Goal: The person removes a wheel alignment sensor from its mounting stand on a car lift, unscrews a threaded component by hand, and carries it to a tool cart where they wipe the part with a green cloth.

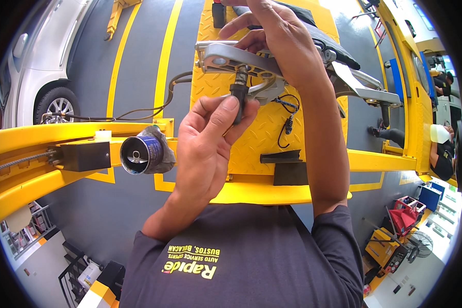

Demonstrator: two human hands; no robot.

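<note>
- Presently, left hand [206,132] pinches a black-sleeved fitting [238,96] between thumb and fingers, at the near side of the grey metal bracket [236,55]; its metal end meets the bracket.
- Right hand [276,32]: over the bracket's far side, fingers curled; cannot tell whether they grip.
- Yellow treadplate [246,149]: beneath the bracket.
- Black cord [289,124]: right of and nearer than the bracket.
- Blue can [153,146]: left of and nearer than the bracket.
</note>
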